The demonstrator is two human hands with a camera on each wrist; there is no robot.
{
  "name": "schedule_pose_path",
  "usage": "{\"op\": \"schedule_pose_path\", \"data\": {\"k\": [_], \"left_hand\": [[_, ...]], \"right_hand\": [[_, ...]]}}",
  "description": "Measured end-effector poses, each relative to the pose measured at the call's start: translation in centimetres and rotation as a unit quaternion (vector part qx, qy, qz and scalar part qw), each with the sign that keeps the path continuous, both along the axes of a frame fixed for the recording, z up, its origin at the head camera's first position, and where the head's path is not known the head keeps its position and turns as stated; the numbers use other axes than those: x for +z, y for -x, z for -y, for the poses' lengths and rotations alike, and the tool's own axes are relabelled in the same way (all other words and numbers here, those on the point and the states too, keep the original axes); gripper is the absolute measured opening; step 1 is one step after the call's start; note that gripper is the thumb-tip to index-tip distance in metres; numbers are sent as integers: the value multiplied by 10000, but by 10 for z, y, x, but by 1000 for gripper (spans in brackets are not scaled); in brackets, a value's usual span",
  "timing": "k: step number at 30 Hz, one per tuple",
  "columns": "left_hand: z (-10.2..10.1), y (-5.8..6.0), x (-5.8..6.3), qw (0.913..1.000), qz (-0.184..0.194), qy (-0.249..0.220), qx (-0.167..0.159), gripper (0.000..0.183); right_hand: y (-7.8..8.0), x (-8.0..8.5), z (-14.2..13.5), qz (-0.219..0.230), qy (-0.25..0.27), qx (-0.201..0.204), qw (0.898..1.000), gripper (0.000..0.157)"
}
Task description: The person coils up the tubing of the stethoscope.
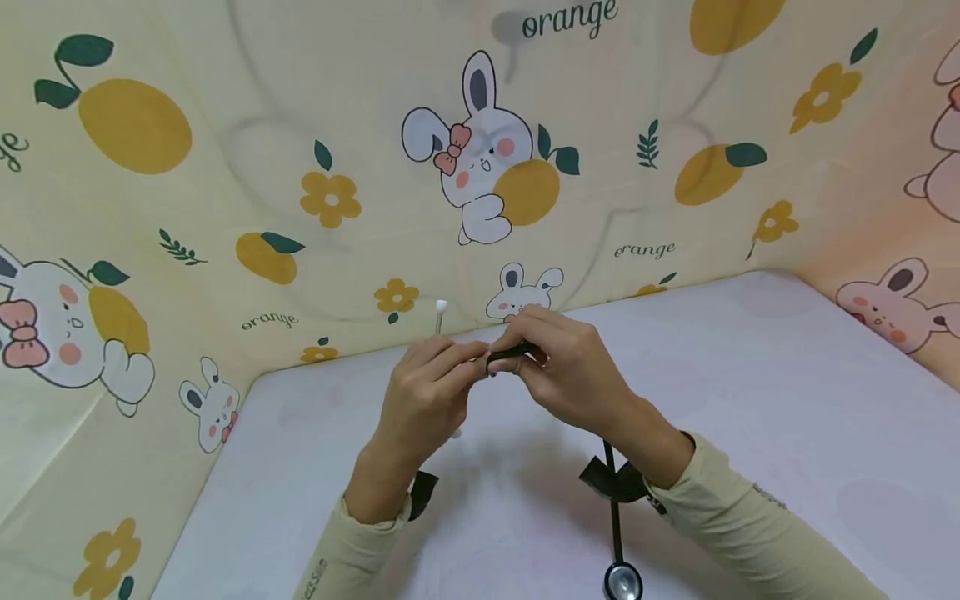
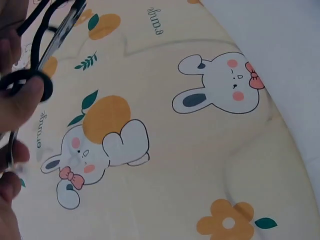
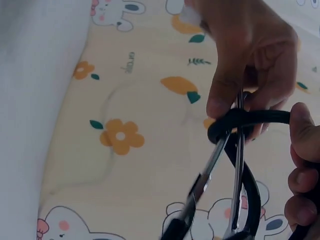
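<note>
A stethoscope is held up between both hands, above the table. My left hand pinches its metal ear tubes where a loop of black tubing passes round them. My right hand grips a length of that tubing, its fingers curled round it. One white ear tip sticks up beyond the left hand. Below the right wrist hangs the rest of the tube, ending in the round metal chest piece. In the left wrist view the loop is only partly seen, at the left edge.
A white tabletop lies under the hands. Behind it and at both sides stands a cream cloth printed with rabbits, oranges and flowers. Dark straps sit at both wrists, below the sleeves' cuffs.
</note>
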State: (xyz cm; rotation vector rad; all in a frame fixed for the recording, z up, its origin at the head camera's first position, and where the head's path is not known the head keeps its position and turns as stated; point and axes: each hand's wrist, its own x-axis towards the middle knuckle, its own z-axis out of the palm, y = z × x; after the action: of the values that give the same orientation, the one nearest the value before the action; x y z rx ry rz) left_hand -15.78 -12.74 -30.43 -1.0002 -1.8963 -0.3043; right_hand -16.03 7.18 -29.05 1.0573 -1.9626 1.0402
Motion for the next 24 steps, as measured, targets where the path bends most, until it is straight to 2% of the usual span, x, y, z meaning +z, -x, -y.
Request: {"op": "schedule_pose_path", "data": {"k": [3, 8, 11, 16, 20, 24], "left_hand": [[2, 0, 0, 9992, 197, 141, -331, 11], [5, 1, 1, 9935, 514, 107, -1009, 16], [4, 2, 2, 9918, 549, 240, -1125, 15], [4, 1, 1, 9905, 667, 521, -1085, 16], [2, -5, 3, 9848, 822, 536, -1434, 18], [-1, -14, 12, 9767, 795, 257, -1977, 19]], "right_hand": [[2, 1, -3, 14, 34, 67, 10000, 17], [4, 5, -12, 20, 39, 194, 9998, 19], [5, 10, -21, -3, -143, 169, 9998, 20], [9, 13, -32, 95, -590, 240, 9979, 19], [9, 15, -32, 224, -661, 839, 9940, 20], [3, 21, -29, 299, -240, 1586, 9866, 21]]}}
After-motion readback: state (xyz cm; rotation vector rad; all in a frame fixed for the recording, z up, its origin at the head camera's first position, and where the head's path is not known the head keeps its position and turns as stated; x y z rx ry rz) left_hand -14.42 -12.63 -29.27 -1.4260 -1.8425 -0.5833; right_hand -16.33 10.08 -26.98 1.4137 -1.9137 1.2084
